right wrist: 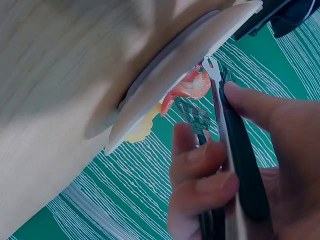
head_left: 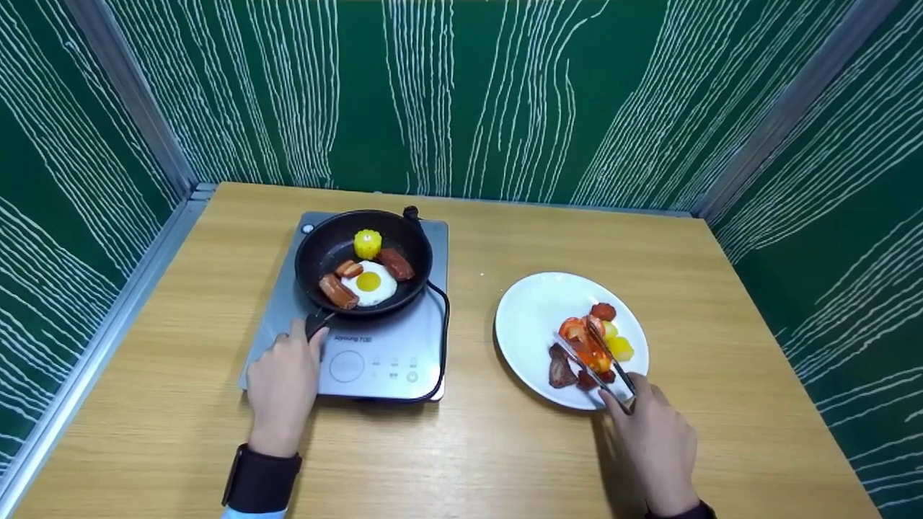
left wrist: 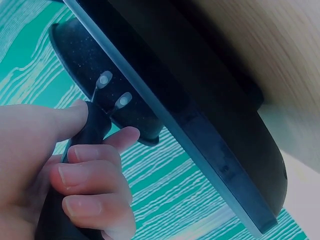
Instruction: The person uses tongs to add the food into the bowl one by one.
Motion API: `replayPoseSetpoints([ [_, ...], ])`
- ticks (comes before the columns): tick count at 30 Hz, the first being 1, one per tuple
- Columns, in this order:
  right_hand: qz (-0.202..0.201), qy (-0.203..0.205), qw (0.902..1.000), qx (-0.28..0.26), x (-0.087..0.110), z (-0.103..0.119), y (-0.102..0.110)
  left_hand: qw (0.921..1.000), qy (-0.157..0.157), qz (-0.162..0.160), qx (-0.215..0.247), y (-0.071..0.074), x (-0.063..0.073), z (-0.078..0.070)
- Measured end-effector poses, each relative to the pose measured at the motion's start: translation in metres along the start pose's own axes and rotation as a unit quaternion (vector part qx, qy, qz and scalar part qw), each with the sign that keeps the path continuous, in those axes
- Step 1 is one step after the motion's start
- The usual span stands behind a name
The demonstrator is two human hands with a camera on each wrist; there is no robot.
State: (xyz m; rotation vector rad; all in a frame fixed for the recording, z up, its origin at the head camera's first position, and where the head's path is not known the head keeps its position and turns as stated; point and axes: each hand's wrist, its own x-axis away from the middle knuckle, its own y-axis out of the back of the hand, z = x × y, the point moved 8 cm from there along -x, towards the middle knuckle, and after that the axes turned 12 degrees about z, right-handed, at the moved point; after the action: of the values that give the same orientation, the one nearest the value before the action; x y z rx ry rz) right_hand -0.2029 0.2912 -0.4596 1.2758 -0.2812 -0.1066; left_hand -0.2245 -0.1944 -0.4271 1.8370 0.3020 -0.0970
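My left hand point(head_left: 283, 378) grips the black handle point(left wrist: 97, 122) of a frying pan point(head_left: 321, 249). In the pan lie a fried egg point(head_left: 369, 283), a corn piece point(head_left: 368, 244) and several brown meat pieces point(head_left: 337, 292). With my right hand point(head_left: 657, 436) I hold metal tongs point(head_left: 577, 358) with dark grips point(right wrist: 245, 165). Their arms stand apart over a white plate point(head_left: 523, 324), with orange-red food point(head_left: 588, 348) between them; I cannot tell whether they pinch it. Around it on the plate are a dark meat slice point(head_left: 560, 369), yellow chunks point(head_left: 620, 349) and a reddish-brown piece point(head_left: 603, 311).
The pan rests on a silver induction cooker point(head_left: 396, 342), whose black cord point(head_left: 445, 339) curves along its right side. Both cooker and plate stand on a wooden table point(head_left: 472, 440). Green panels point(head_left: 483, 94) with white lines enclose the table at the back and sides.
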Motion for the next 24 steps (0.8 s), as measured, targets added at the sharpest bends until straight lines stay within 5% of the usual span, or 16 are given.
replayPoseSetpoints([
  [13, -0.035, 0.037, 0.9987, -0.006, 0.0057, -0.0016, 0.0018, 1.0000, -0.001, -0.004, 0.004, 0.0016, 0.0011, -0.0013],
  [24, -0.020, 0.032, 0.9993, -0.001, 0.0065, -0.0002, 0.0033, 1.0000, 0.004, 0.006, 0.000, 0.0015, 0.0002, -0.0018],
])
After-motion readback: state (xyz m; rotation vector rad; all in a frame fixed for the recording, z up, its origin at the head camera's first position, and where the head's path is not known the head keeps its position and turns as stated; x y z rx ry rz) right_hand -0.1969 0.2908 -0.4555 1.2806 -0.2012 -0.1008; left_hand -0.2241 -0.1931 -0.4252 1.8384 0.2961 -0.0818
